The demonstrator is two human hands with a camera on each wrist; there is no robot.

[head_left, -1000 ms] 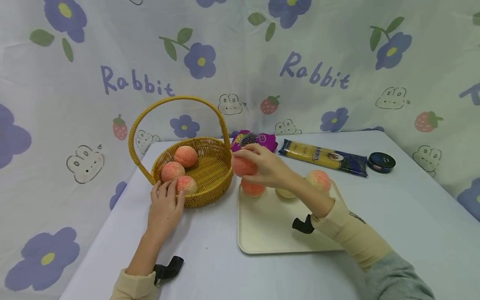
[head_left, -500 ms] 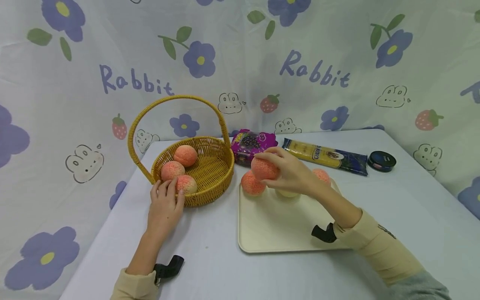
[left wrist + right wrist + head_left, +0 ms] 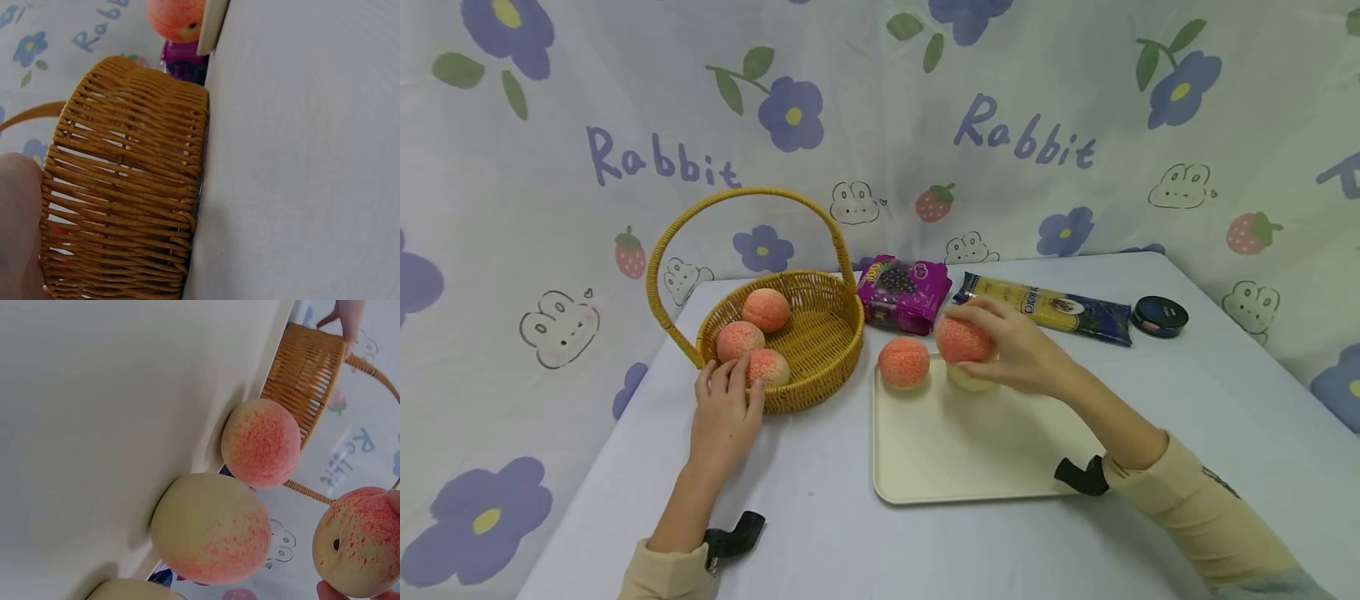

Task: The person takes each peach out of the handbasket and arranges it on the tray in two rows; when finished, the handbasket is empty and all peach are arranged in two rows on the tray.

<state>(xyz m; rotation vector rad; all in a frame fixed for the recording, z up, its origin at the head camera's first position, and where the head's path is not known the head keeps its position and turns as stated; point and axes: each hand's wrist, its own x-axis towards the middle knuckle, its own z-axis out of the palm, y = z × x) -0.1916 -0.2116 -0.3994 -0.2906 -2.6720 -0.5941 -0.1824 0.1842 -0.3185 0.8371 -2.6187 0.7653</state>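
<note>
My right hand (image 3: 1026, 350) holds a pink peach (image 3: 966, 340) above the back of a cream tray (image 3: 977, 467). On the tray are a pink peach (image 3: 904, 363) at the left corner and a paler peach (image 3: 209, 528), partly covered by the held one in the head view. The edge of one more peach (image 3: 134, 590) shows at the bottom of the right wrist view. With its fingers bent over the rim, my left hand (image 3: 724, 421) grips the near-left side of a wicker basket (image 3: 820, 379). Inside the basket lie three peaches (image 3: 766, 311), grouped at the left.
Behind the tray lie a purple grape-print packet (image 3: 902, 292) and a long yellow-and-blue packet (image 3: 1052, 310). A round dark tin (image 3: 1160, 317) sits at the back right. The basket's tall handle (image 3: 745, 192) arches up. A patterned cloth (image 3: 880, 108) hangs behind the table.
Still holding the peach, my right hand has moved right, from near the basket's right rim to over the tray's paler peach. My left hand stays on the basket. The head view has shifted slightly.
</note>
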